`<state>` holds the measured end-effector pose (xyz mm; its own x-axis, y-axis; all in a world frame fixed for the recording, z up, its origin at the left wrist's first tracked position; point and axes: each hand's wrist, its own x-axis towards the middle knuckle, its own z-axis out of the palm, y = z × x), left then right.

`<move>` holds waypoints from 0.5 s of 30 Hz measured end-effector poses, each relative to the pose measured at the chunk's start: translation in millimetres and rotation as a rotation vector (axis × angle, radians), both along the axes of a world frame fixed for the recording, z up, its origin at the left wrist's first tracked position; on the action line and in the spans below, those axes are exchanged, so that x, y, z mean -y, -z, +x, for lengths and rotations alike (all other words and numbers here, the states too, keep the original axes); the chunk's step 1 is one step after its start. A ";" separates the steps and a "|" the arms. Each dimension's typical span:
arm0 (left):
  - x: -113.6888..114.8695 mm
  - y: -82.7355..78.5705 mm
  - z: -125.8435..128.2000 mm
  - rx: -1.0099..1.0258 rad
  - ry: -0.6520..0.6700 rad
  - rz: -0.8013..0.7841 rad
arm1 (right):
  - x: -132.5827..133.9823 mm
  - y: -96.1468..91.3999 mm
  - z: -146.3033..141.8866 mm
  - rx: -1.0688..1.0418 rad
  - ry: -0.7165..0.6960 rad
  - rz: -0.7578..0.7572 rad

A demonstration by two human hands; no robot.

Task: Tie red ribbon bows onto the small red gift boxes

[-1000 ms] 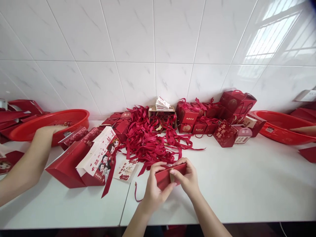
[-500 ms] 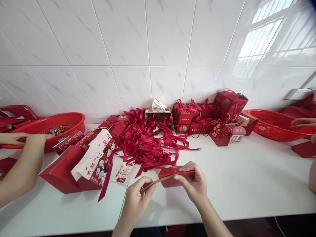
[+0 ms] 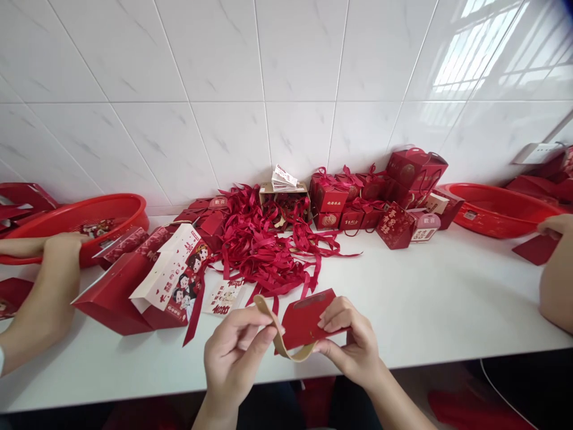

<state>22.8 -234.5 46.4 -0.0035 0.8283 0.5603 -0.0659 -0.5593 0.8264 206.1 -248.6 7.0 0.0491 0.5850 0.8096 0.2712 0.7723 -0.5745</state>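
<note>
A small red gift box (image 3: 308,316) is gripped at its right side by my right hand (image 3: 351,340), fingers on top and thumb below. From the box loops a curved tan strap (image 3: 278,340); its lower end lies by my right thumb. My left hand (image 3: 244,352) pinches the strap near its free upper end between thumb and fingers. How the strap joins the box is hidden. Just behind, a printed card (image 3: 224,297) lies on the white table (image 3: 398,298), beside a big heap of red ribbons (image 3: 268,245).
Large printed red boxes (image 3: 134,292) stand left, by a red basin (image 3: 120,212). Finished-looking boxes (image 3: 329,203) with bows line the tiled wall. Another red basin (image 3: 492,218) is at right. Other people's arms (image 3: 49,292) reach in from both sides.
The box has tilted up so its broad red face shows. The strap has gone from nearly straight to a curved loop. At right, another person's arm has come further in.
</note>
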 end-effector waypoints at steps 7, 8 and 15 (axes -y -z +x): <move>-5.7 7.6 -8.9 -0.373 0.323 0.131 | 5.0 -3.9 4.5 0.034 0.063 -0.002; -6.0 8.8 -8.9 -0.391 0.312 0.162 | 5.7 -4.2 4.7 0.039 0.065 -0.001; 3.0 18.5 0.1 -0.192 0.276 0.016 | 7.8 -4.9 3.5 0.054 0.079 0.003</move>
<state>22.9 -237.6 27.8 0.3267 0.7743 0.5419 -0.0602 -0.5552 0.8295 209.6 -256.4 11.9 0.0514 0.5787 0.8139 0.3622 0.7487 -0.5552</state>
